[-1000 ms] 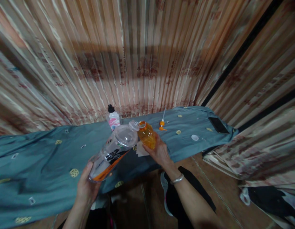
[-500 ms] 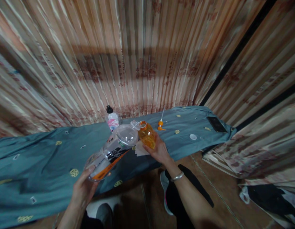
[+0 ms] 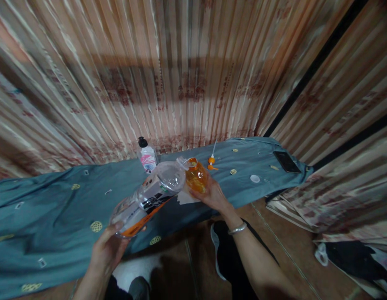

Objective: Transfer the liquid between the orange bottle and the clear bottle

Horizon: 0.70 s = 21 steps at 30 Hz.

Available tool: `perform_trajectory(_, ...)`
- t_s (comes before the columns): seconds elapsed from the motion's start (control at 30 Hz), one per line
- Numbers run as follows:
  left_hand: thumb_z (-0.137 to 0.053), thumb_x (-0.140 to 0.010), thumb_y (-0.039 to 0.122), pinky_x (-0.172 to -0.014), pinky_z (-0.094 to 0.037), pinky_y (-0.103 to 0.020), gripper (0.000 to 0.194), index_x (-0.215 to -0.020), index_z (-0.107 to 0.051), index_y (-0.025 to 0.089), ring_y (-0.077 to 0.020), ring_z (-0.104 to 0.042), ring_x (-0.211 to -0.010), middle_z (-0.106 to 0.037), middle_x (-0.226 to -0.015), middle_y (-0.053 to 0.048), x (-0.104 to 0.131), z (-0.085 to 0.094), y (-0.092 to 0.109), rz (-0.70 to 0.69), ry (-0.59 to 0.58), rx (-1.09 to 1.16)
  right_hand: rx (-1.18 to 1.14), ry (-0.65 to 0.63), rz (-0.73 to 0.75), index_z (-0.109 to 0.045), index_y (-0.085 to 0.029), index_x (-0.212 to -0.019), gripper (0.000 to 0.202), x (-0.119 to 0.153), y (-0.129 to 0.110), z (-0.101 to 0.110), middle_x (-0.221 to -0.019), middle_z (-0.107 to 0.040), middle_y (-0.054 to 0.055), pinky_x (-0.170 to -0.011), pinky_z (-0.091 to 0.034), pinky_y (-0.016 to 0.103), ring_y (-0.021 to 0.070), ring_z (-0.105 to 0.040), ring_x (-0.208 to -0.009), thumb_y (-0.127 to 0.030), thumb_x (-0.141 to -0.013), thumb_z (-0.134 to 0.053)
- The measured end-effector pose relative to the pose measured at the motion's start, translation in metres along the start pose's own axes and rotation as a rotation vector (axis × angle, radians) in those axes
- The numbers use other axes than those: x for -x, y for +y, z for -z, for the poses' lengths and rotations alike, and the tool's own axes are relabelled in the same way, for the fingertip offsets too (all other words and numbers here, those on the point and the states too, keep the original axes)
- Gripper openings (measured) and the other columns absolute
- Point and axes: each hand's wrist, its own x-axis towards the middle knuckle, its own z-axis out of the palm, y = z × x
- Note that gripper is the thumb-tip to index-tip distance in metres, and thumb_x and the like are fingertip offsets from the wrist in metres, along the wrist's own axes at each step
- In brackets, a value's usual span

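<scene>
My left hand (image 3: 107, 246) is closed around the lower end of a large clear plastic bottle (image 3: 149, 198) with a grey, black and orange label. The bottle is tilted, its neck pointing up and to the right. My right hand (image 3: 212, 193) grips a small orange see-through bottle (image 3: 196, 177) that has no top on. The two bottle mouths are close together; whether they touch I cannot tell. Past them, an orange pump head (image 3: 211, 161) with a white tube lies on the cloth. Partly under my right hand is a white paper (image 3: 187, 197).
A bottle with a black top and pink label (image 3: 147, 156) stands at the back near the curtain (image 3: 193, 83). A white round lid (image 3: 255, 178) and a dark phone (image 3: 287, 161) lie to the right on the blue-green cloth (image 3: 65, 212). Clothes (image 3: 352, 260) lie at lower right.
Both bottles have shifted slightly to the right in view, still held mouth to mouth. The view itself has moved a little. Neither hand has let go.
</scene>
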Motion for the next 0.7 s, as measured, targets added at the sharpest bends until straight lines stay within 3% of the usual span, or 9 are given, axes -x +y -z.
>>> perform_trajectory(0.13,-0.081,-0.052,0.011,-0.077,-0.072,-0.045,0.082,-0.133,-0.076,0.025,-0.0471,-0.079,-0.111,-0.087,-0.106,-0.009,0.002,-0.002,0.003,0.002,0.058,-0.058,-0.015,-0.013,0.009,-0.049,-0.024,-0.157,0.086,-0.001,0.0,0.001,-0.152,-0.071,0.012,-0.122,-0.055,0.048,0.0312,-0.07,-0.139,-0.033,-0.08,-0.087)
perform_trajectory(0.27,-0.087,-0.056,0.012,-0.074,-0.071,-0.041,0.082,-0.136,-0.075,0.026,-0.0429,-0.08,-0.106,-0.087,-0.11,-0.008,-0.005,0.011,0.002,-0.03,-0.036,-0.07,-0.026,-0.016,0.011,-0.048,-0.023,-0.158,0.086,-0.002,-0.001,0.0,-0.15,-0.071,0.012,-0.121,-0.055,0.049,0.0312,-0.07,-0.138,-0.033,-0.081,-0.085)
perform_trajectory(0.43,-0.088,-0.06,0.013,-0.063,-0.069,-0.037,0.079,-0.137,-0.075,0.028,-0.0377,-0.081,-0.095,-0.087,-0.109,-0.007,-0.009,0.022,0.004,-0.06,-0.052,-0.081,-0.023,-0.041,0.012,-0.044,-0.021,-0.161,0.09,-0.002,-0.001,0.0,-0.153,-0.069,0.015,-0.124,-0.053,0.048,0.031,-0.068,-0.142,-0.036,-0.083,-0.085)
perform_trajectory(0.57,-0.088,-0.058,0.013,-0.059,-0.067,-0.035,0.074,-0.13,-0.077,0.024,-0.0337,-0.08,-0.086,-0.087,-0.105,-0.007,-0.005,0.016,0.007,-0.084,-0.038,-0.093,-0.012,-0.059,0.018,-0.042,-0.021,-0.163,0.094,-0.004,-0.002,0.001,-0.151,-0.07,0.015,-0.122,-0.054,0.048,0.0313,-0.069,-0.14,-0.035,-0.082,-0.086)
perform_trajectory(0.7,-0.089,-0.05,0.014,-0.055,-0.065,-0.031,0.073,-0.121,-0.08,0.025,-0.0292,-0.078,-0.078,-0.087,-0.097,-0.004,0.003,-0.006,0.011,-0.116,0.025,-0.08,-0.008,-0.053,0.038,-0.044,-0.022,-0.163,0.091,-0.006,-0.003,0.001,-0.154,-0.068,0.013,-0.123,-0.053,0.047,0.031,-0.068,-0.142,-0.033,-0.083,-0.086)
